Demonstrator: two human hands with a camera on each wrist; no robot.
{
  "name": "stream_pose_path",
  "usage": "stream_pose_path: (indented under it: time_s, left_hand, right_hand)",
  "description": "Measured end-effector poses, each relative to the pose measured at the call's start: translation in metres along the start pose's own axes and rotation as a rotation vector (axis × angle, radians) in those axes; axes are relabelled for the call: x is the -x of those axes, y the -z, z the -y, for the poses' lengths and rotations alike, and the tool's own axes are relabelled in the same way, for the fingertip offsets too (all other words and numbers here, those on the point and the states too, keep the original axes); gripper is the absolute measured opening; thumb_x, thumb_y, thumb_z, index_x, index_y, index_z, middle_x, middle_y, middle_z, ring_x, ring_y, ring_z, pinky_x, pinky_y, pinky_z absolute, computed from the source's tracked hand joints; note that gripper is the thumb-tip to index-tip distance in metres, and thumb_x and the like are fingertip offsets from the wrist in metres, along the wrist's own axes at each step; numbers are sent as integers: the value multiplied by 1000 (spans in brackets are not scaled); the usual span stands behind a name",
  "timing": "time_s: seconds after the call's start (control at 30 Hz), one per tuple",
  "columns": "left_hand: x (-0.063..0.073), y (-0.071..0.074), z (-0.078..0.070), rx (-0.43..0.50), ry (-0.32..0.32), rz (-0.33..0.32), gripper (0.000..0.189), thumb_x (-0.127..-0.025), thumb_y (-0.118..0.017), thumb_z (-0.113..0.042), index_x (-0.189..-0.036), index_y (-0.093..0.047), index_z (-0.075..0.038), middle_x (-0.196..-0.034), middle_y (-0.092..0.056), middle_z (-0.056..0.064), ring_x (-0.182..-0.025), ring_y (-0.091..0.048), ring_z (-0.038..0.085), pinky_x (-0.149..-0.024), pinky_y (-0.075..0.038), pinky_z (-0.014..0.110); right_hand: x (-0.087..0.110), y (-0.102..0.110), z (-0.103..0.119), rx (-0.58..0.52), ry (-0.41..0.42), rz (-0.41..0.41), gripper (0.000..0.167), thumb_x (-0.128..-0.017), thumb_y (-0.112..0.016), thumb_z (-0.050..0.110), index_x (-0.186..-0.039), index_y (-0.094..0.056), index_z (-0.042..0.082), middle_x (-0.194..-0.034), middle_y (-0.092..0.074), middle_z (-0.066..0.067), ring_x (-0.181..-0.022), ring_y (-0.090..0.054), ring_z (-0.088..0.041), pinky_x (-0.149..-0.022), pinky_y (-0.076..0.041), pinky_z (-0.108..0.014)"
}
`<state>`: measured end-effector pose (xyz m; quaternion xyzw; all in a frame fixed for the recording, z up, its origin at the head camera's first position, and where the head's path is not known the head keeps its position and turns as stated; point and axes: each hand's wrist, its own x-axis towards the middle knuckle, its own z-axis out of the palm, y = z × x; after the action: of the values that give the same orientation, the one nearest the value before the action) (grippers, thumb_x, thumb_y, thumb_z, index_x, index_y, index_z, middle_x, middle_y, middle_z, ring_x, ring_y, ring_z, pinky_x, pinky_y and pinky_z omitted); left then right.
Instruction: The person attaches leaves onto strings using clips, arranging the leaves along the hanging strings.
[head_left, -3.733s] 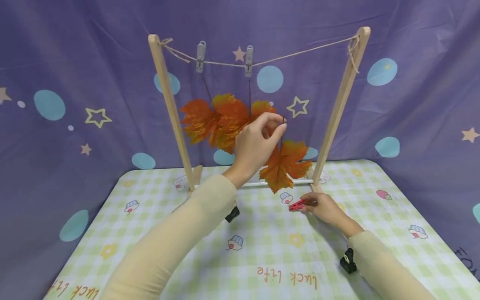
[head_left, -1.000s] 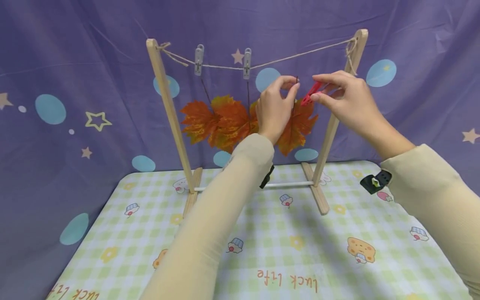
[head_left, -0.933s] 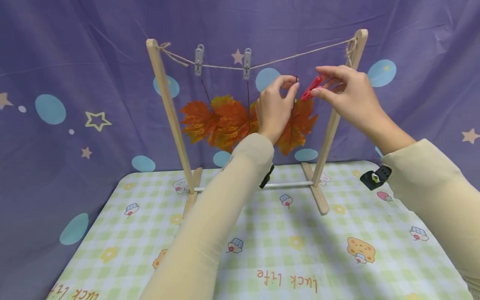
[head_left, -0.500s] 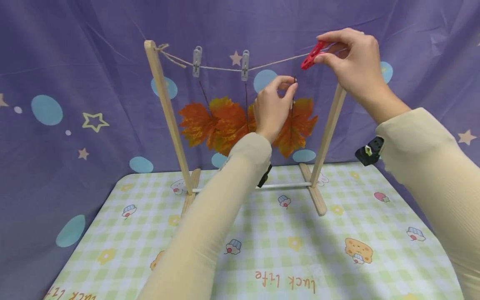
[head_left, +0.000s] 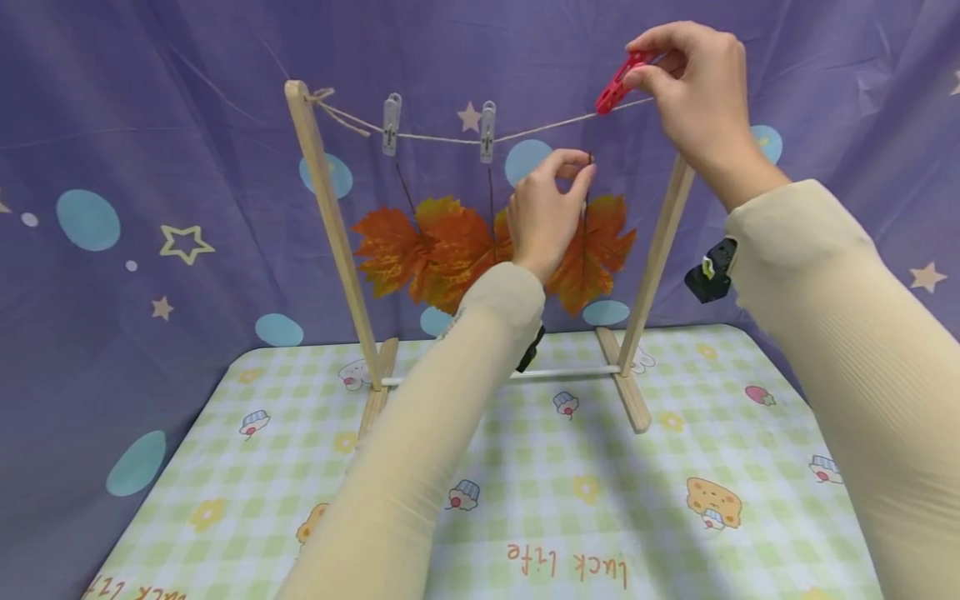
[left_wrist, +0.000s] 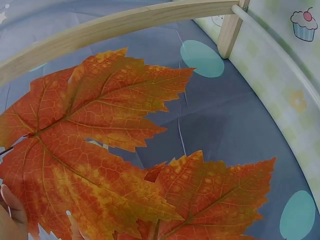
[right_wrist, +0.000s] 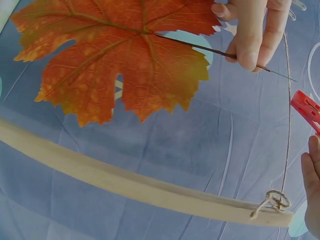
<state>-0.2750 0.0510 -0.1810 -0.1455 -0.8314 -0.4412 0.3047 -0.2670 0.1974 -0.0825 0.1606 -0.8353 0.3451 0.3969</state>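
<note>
With thumb and fingertips, my left hand (head_left: 546, 208) pinches the thin dark stem of an orange maple leaf (head_left: 592, 250), which hangs below the twine (head_left: 547, 128). In the right wrist view the stem's wire tip (right_wrist: 282, 76) points toward the twine. Higher up, my right hand (head_left: 701, 96) grips a red clothespin (head_left: 621, 83) by its handle end. The clothespin's nose is right at the twine. Two grey clothespins, one at left (head_left: 392, 125) and one in the middle (head_left: 487, 132), sit on the twine with leaf stems under them. Those leaves (head_left: 427, 254) overlap, partly behind my left hand.
The wooden frame's left post (head_left: 333, 233) and right post (head_left: 656, 267) hold the twine's knotted ends. A white rod (head_left: 566, 372) joins them low down. The frame stands on a checked tablecloth (head_left: 540, 467), before a purple curtain (head_left: 187, 125).
My right hand has lifted the red clothespin from the table up to the twine. My left hand has raised the leaf by its stem, then stayed nearly still over the last second.
</note>
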Motion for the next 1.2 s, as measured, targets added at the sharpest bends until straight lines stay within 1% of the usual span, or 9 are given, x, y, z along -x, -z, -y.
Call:
stream_pose_path:
  time_s: [0.1,0.4,0.53,0.6,0.7,0.87,0.97,1.07,1.2]
  left_hand:
    - [-1,0,0,-8,2,0,25,-99,-61,-41,-117,-70,-26,-105,-72,-13,-51,-44,14,-54,-35,26]
    - [2,-1,1,-20,17,14,26,-99,-60,-42,-117,-70,-26,-105,-71,-12,-55,-48,14,-55,-37,25]
    - [2,-1,2,-35,22,13,26,-99,-60,-42,-117,-70,-27,-105,-71,-13,-58,-51,12,-57,-38,25]
    - [1,-1,3,-45,26,14,25,-99,-60,-42,-117,-70,-27,-105,-72,-13,-60,-53,11,-58,-39,25]
    - [0,-1,3,-60,32,20,25,-99,-60,-43,-116,-70,-29,-105,-71,-15,-62,-55,10,-60,-40,25]
    - [-1,-2,2,-81,42,33,25,-98,-60,-44,-116,-70,-31,-105,-71,-17,-60,-53,10,-60,-39,25]
    - [-1,-2,2,-81,40,39,24,-99,-60,-44,-116,-70,-31,-105,-71,-17,-57,-51,13,-59,-38,26]
    - [-1,-1,2,-76,37,45,23,-99,-61,-41,-116,-70,-29,-106,-71,-16,-60,-53,11,-60,-39,25]
    - [-2,-2,4,-62,33,49,22,-99,-63,-36,-117,-71,-26,-107,-71,-14,-69,-57,9,-64,-43,25]
  right_hand:
    - [-5,0,1,10,-19,28,31,-95,-65,23,-118,-72,3,-88,-63,13,-66,-50,6,-66,-37,-18]
    - [-10,-1,7,80,-80,162,34,-98,-59,25,-123,-69,4,-96,-64,4,-73,-48,3,-70,-36,-20]
    - [-9,0,8,118,-108,217,37,-99,-57,30,-127,-68,9,-98,-64,3,-75,-46,2,-92,-33,-27]
    - [-9,0,8,131,-106,242,37,-99,-57,31,-127,-68,10,-95,-64,5,-75,-45,2,-104,-24,-36]
    - [-9,-1,7,139,-98,272,36,-99,-58,31,-126,-69,9,-90,-65,6,-73,-44,3,-113,-9,-46]
    - [-10,-2,5,158,-91,314,36,-98,-60,31,-124,-69,9,-83,-62,16,-71,-46,5,-104,-11,-42]
    - [-11,-2,5,156,-92,345,36,-97,-61,31,-125,-69,9,-87,-65,14,-73,-50,6,-99,-9,-40]
    - [-12,-2,5,144,-96,394,38,-97,-61,29,-128,-67,8,-101,-69,3,-80,-56,2,-99,-22,-30]
    - [-13,-4,6,122,-91,452,40,-98,-60,27,-133,-64,6,-120,-67,-12,-90,-61,-4,-76,-42,-20]
